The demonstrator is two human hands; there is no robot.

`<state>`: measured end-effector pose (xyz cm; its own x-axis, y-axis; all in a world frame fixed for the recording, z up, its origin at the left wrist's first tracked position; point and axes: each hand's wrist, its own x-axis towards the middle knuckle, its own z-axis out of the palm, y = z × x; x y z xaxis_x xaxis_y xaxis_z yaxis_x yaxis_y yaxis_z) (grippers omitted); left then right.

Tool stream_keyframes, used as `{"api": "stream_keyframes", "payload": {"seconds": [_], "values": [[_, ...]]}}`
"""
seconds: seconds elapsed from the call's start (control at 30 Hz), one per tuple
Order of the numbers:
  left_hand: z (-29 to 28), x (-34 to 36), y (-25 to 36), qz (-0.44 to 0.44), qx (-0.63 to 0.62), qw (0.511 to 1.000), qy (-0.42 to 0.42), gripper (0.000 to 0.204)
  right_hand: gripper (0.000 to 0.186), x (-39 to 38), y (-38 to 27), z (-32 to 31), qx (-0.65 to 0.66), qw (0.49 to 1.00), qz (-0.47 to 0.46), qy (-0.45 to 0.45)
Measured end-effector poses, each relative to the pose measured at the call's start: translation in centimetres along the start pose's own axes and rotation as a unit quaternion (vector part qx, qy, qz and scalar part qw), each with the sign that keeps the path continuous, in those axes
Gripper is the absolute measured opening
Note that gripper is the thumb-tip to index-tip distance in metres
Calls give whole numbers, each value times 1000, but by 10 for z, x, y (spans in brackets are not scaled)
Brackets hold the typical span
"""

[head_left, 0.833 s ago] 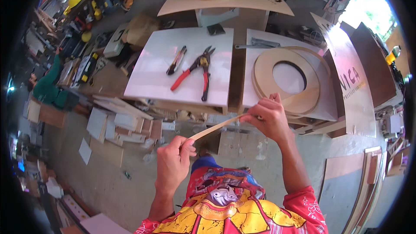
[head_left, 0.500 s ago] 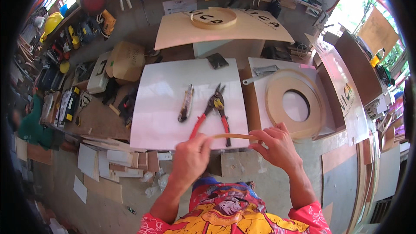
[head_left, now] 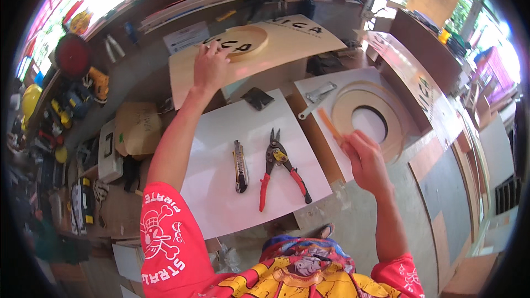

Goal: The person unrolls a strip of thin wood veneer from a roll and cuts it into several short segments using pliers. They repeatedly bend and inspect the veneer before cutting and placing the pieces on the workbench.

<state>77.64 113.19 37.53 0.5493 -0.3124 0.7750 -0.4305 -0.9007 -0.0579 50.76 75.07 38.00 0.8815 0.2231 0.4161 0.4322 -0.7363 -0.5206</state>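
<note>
At the back, my left hand (head_left: 212,60) reaches over the tan printed board (head_left: 301,44), its fingers curled on the near-left rim of a thin pale ring of banding (head_left: 264,41). My right hand (head_left: 361,157) grips a short tan strip (head_left: 330,123) near the right-hand white panel (head_left: 312,85). On the middle white panel (head_left: 210,132) lie a retractable knife (head_left: 239,168), red-handled snips (head_left: 276,157) and a dark flat square (head_left: 258,99). A large roll of banding (head_left: 348,105) rests on the right-hand panel beside a metal tool (head_left: 317,99).
A printed sheet (head_left: 425,91) stands at the right before a brown box (head_left: 419,49). Power tools (head_left: 98,83) and a carton (head_left: 138,127) crowd the left bench. A co-worker in green (head_left: 52,243) is at the far left. Board offcuts (head_left: 127,262) lie below.
My left hand has left the strip and moved forward to the ring on the back board. My right hand has risen with the strip, now angled upward. The view has swung.
</note>
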Motion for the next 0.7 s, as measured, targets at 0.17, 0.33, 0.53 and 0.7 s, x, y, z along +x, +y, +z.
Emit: {"api": "stream_keyframes", "payload": {"seconds": [0.17,0.33,0.53,0.7], "values": [[28,7,-16,36,27,997,-67,16,29,11,23,-17,197,973,118,-6],[13,1,-14,54,1,995,-86,11,33,20,37,-44,318,944,87,13],[-68,9,34,-26,-110,988,-107,5,29,30,26,-36,259,957,105,84],[-159,-15,127,-258,-439,841,-184,7,22,28,16,-27,304,942,56,128]]}}
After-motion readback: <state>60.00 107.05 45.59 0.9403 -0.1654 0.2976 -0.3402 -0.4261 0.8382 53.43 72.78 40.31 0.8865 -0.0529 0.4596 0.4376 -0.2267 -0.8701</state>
